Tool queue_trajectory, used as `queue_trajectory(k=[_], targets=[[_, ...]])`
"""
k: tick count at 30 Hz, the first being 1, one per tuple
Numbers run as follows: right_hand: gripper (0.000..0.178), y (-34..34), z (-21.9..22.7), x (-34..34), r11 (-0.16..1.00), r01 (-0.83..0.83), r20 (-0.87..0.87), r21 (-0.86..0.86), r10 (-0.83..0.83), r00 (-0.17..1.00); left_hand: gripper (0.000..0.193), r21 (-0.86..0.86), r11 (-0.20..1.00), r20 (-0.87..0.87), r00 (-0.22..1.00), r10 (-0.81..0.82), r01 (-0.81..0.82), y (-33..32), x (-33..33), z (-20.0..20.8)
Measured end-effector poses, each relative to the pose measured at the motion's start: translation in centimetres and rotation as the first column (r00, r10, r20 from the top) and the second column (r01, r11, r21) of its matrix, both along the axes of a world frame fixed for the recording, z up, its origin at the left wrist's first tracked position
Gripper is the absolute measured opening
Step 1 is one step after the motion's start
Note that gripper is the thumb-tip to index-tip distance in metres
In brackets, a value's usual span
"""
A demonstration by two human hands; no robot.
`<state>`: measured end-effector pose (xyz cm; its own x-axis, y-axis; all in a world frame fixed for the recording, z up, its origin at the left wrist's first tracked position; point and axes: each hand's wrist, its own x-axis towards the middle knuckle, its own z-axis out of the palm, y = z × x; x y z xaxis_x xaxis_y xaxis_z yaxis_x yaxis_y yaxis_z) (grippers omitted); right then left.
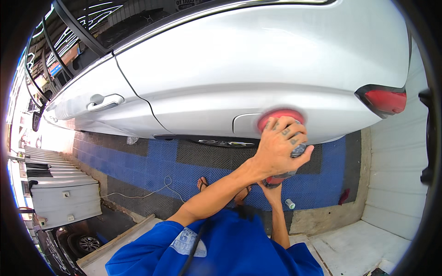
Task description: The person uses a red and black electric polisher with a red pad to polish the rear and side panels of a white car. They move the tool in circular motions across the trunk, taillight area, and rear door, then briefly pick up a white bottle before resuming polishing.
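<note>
1. A polisher (272, 182) is held against the side of the silver car (230, 60), near the tail light (386, 100). Its red pad (282, 113) is set over part of the flap (246, 123).
2. The grip of the left hand (280, 145) is wrapped over the top of the tool, just behind the pad. It is likely put there so that the pad can be pressed and steered.
3. The back end is held by the right hand (272, 191). Its grip looks closed, but some fingers are hidden. The weight is probably held up this way.
4. The pad's edge is blurred, so it may be spinning; two hands seem to be used to keep it steady.
5. A black cord (197, 244) is laid over the blue shirt (235, 239), perhaps so the paint is not rubbed by it.
6. Pale print is seen on a shirt patch (184, 241), and letters on the dark window (138, 25). On the small can (290, 204), nothing can be read.
</note>
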<state>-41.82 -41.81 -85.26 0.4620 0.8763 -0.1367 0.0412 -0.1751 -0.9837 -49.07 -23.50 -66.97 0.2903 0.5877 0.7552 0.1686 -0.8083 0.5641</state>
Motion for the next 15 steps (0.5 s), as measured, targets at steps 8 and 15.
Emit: queue_trajectory(k=[8, 15], targets=[[0.043, 1.6, -0.4, -1.8, 0.969, -0.139, -0.001, -0.204, 0.142, 0.99, 0.021, 0.006, 0.999, 0.003, 0.999, 0.054, -0.054, 1.3, -5.4, 0.6], [0.047, 2.9, -1.3, -4.3, 0.95, -0.131, 0.14, -0.282, 0.176, 0.974, 0.013, -0.042, 0.985, 0.007, 0.986, 0.168, -0.167, 2.0, -14.5, -1.6]])
